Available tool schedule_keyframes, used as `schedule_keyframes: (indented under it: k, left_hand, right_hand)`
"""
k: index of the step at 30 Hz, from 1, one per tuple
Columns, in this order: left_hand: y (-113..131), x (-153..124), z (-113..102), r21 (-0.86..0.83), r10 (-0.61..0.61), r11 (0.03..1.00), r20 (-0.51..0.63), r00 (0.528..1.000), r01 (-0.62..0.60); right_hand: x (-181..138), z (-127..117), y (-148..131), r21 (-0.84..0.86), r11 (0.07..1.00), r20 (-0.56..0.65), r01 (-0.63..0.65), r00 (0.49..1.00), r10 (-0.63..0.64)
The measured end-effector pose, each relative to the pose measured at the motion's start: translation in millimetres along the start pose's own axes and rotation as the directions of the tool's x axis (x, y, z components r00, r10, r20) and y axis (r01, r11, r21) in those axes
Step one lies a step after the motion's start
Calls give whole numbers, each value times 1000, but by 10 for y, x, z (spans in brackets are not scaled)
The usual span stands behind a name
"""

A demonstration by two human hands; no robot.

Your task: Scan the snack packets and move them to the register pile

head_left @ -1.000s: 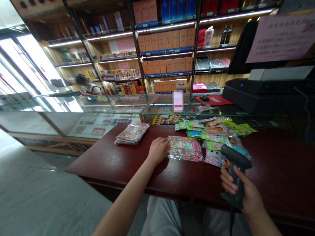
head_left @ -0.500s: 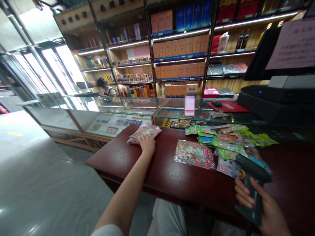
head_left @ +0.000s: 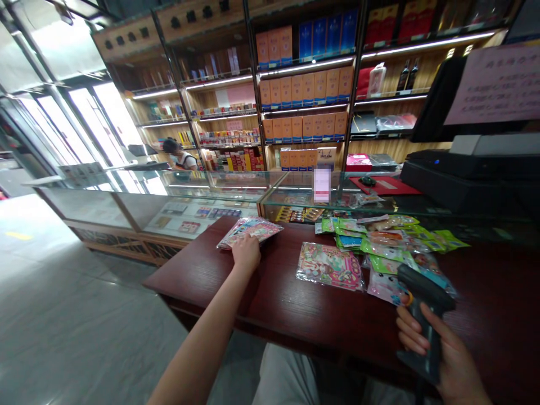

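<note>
At the left part of the dark red table, my left hand (head_left: 246, 253) has its fingers closed at the near edge of the top colourful plastic-wrapped packet (head_left: 265, 228). That packet lies skewed over a fanned stack of similar packets (head_left: 231, 233); my fingertips are partly hidden. My right hand (head_left: 447, 349) is wrapped round the grip of a black barcode scanner (head_left: 426, 289), held over the table's right side. Between the hands lie more flat pink printed packets (head_left: 329, 265). Beside them is a heap of green and clear snack-like packets (head_left: 386, 247).
Behind the table (head_left: 278, 309) runs a glass display counter (head_left: 211, 188), with a red mat (head_left: 396, 184) and a black computer mouse (head_left: 368, 180) on it. A monitor (head_left: 430, 107) stands at right. Boxes (head_left: 304, 93) fill the back shelves. A person (head_left: 181, 156) is at the far counter.
My left fingers have curled in at the stack's near edge, and the top packet has shifted and turned so the stack fans out. The view has shifted slightly; the scanner stays in my right hand.
</note>
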State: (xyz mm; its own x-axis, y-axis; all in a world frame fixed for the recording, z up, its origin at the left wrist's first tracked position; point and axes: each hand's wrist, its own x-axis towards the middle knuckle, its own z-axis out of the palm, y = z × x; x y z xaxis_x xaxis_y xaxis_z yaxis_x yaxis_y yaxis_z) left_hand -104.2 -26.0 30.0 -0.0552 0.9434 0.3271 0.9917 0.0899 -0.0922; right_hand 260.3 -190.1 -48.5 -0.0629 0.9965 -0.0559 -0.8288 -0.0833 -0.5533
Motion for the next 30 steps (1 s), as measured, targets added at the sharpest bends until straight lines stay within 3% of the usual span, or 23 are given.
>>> schedule_keyframes:
  k: [5,7,9,11,13,15,16,18,20,24,30]
  left_hand:
    - [14,-25,-102,-109,7,994,-191,981,-28]
    - [83,-27,-78,-276,14,956,-292,956,-98]
    - [222,-14,3,-527,-16,831,-339,941,-177]
    - [431,5,128,-789,-63,569,-323,944,-232]
    - [682,9,273,-955,-121,203,-245,962,-217]
    - [925,-15,408,-977,-94,-151,-139,986,-152]
    - [1027,-37,463,-954,-80,-278,-94,992,-113]
    - [1173,-88,541,-897,-50,-440,-21,999,-41]
    - [1238,-132,576,-855,-31,-518,27,999,8]
    - [1224,-156,570,-811,8,-582,74,997,65]
    - [1209,-143,567,-790,36,-606,89,995,93]
  right_hand:
    - [0,4,12,18,1000,0,20,1000,-20]
    - [1,5,18,12,1000,2,22,1000,-22]
    - [9,4,24,-4,1000,1,25,1000,-25]
    - [23,3,30,-36,999,-1,32,999,-32]
    - [37,9,38,-86,995,-1,52,999,-52]
    - [41,27,53,-142,987,2,81,997,-82]
    - [35,44,66,-171,981,0,93,996,-95]
    - [9,101,109,-233,967,-19,103,994,-110]
    - [-32,187,180,-305,948,-71,93,990,-120]
    - [-89,385,381,-539,842,-191,33,968,-160]
    - [-70,577,562,-690,723,-172,33,963,-208]
